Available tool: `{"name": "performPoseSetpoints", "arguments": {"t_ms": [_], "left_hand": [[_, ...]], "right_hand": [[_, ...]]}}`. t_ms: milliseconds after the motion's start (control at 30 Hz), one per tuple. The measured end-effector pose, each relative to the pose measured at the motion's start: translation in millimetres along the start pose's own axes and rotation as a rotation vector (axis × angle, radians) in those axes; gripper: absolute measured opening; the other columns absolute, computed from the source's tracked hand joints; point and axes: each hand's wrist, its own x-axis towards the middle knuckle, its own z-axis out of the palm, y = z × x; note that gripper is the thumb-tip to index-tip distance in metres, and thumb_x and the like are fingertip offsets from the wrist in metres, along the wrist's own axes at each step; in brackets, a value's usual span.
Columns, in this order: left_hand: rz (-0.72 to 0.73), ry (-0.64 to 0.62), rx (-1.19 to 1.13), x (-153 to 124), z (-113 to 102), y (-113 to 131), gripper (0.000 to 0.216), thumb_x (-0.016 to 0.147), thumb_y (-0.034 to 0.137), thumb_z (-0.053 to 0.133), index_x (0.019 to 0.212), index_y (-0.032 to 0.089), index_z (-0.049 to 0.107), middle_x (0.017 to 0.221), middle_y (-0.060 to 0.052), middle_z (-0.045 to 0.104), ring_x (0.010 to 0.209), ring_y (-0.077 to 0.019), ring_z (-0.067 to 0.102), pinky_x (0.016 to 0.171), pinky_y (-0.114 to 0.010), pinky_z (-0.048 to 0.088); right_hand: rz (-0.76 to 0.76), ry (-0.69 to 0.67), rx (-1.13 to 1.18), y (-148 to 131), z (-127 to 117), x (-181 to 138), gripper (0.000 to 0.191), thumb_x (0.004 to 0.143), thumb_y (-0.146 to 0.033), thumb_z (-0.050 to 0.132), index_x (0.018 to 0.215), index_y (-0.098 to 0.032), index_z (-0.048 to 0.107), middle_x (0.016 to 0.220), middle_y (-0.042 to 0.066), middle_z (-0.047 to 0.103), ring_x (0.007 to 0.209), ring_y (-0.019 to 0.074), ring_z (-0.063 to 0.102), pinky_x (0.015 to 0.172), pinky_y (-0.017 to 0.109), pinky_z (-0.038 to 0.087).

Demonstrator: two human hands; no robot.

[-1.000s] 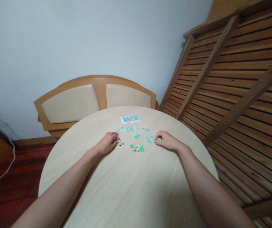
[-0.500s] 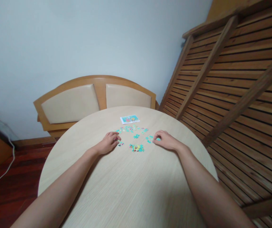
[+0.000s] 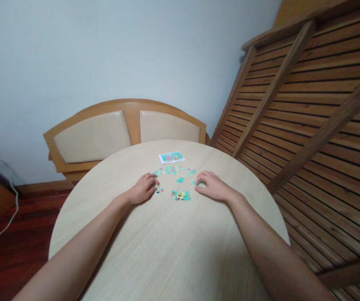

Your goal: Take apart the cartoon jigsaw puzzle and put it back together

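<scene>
Jigsaw puzzle pieces lie loose on the round table. A joined puzzle section point(image 3: 181, 195) with a yellow cartoon figure sits nearest to me, and a small teal cluster of pieces point(image 3: 180, 180) lies just beyond it. At the left, my left hand point(image 3: 142, 189) rests with loosely bent, parted fingers beside some small puzzle pieces point(image 3: 159, 190). My right hand point(image 3: 212, 185) is over the teal pieces at the right, its thumb and forefinger apart and no piece visible between them. The hand covers most of those pieces.
A row of loose pieces point(image 3: 173, 170) spreads across the far side. Behind it lies a picture card point(image 3: 171, 157) with cartoon figures. A padded wooden headboard point(image 3: 129, 108) stands behind the table point(image 3: 167, 242), and a slatted wooden panel point(image 3: 293, 104) leans at the right.
My right hand has moved a little left over the teal pieces, and its thumb and forefinger have parted. My left hand has stayed nearly still.
</scene>
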Motion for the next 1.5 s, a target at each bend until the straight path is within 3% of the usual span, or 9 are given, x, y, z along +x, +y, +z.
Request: {"name": "performPoseSetpoints", "arguments": {"t_ms": [300, 500, 700, 967, 1100, 1200, 1333, 1500], "left_hand": [[0.016, -0.015, 0.026, 2, 0, 1, 0.024, 0.093, 0.029, 0.045, 0.105, 0.019, 0.062, 0.131, -0.015, 0.054, 0.132, -0.0297, 0.042, 0.111, -0.049, 0.036], [0.01, -0.02, 0.02, 2, 1, 2, 0.027, 0.09, 0.027, 0.047, 0.111, 0.02, 0.062, 0.132, -0.014, 0.054, 0.131, -0.0295, 0.043, 0.111, -0.05, 0.036], [0.032, 0.026, -0.003, 2, -4, 8, 0.02, 0.087, 0.025, 0.049, 0.103, 0.02, 0.061, 0.126, -0.012, 0.058, 0.126, -0.028, 0.047, 0.109, -0.048, 0.037], [-0.032, 0.011, -0.071, 4, -22, 37, 0.016, 0.09, 0.024, 0.052, 0.095, 0.02, 0.066, 0.09, -0.004, 0.071, 0.087, -0.0206, 0.062, 0.093, -0.039, 0.043], [-0.037, 0.053, -0.261, 5, -14, 62, 0.014, 0.09, 0.027, 0.057, 0.09, 0.02, 0.069, 0.09, -0.003, 0.073, 0.085, -0.0186, 0.064, 0.081, -0.03, 0.046], [-0.091, 0.008, -0.388, 6, -1, 85, 0.016, 0.09, 0.029, 0.059, 0.09, 0.02, 0.072, 0.086, -0.003, 0.074, 0.077, -0.0172, 0.066, 0.073, -0.027, 0.047], [-0.094, 0.047, -0.281, 6, 10, 105, 0.011, 0.087, 0.027, 0.065, 0.089, 0.022, 0.075, 0.087, -0.003, 0.075, 0.086, -0.0199, 0.065, 0.08, -0.029, 0.046], [-0.086, 0.097, -0.206, 8, 16, 108, 0.008, 0.088, 0.027, 0.067, 0.088, 0.023, 0.074, 0.087, -0.003, 0.074, 0.093, -0.0227, 0.062, 0.085, -0.032, 0.045]], "right_hand": [[-0.099, -0.097, -0.075, -31, 7, 14, 0.016, 0.084, -0.032, 0.067, 0.096, -0.022, 0.069, 0.11, 0.009, 0.064, 0.113, 0.0284, 0.053, 0.099, 0.046, 0.04], [-0.18, -0.033, -0.034, -40, 18, 6, 0.018, 0.091, -0.037, 0.063, 0.103, -0.023, 0.067, 0.117, 0.009, 0.063, 0.115, 0.0269, 0.053, 0.101, 0.046, 0.039], [-0.199, -0.014, 0.032, -43, 20, -10, 0.021, 0.093, -0.04, 0.061, 0.105, -0.025, 0.068, 0.123, 0.009, 0.062, 0.118, 0.0264, 0.052, 0.102, 0.046, 0.039], [-0.244, -0.055, 0.101, -31, 19, -13, 0.024, 0.085, -0.031, 0.069, 0.109, -0.024, 0.07, 0.117, 0.007, 0.065, 0.116, 0.0252, 0.053, 0.104, 0.043, 0.041], [-0.236, -0.039, 0.105, -32, 22, -12, 0.023, 0.087, -0.031, 0.068, 0.109, -0.024, 0.07, 0.115, 0.008, 0.066, 0.114, 0.0252, 0.054, 0.103, 0.043, 0.042], [-0.237, -0.041, 0.095, -34, 22, -11, 0.024, 0.088, -0.031, 0.067, 0.111, -0.023, 0.07, 0.115, 0.008, 0.066, 0.114, 0.0254, 0.054, 0.103, 0.043, 0.042], [-0.232, -0.045, 0.087, -34, 22, -11, 0.025, 0.088, -0.031, 0.066, 0.111, -0.023, 0.069, 0.116, 0.009, 0.065, 0.116, 0.0257, 0.053, 0.104, 0.043, 0.042], [-0.236, -0.04, 0.088, -32, 23, -12, 0.025, 0.088, -0.03, 0.066, 0.112, -0.023, 0.069, 0.119, 0.009, 0.064, 0.117, 0.0258, 0.053, 0.105, 0.044, 0.042]]}}
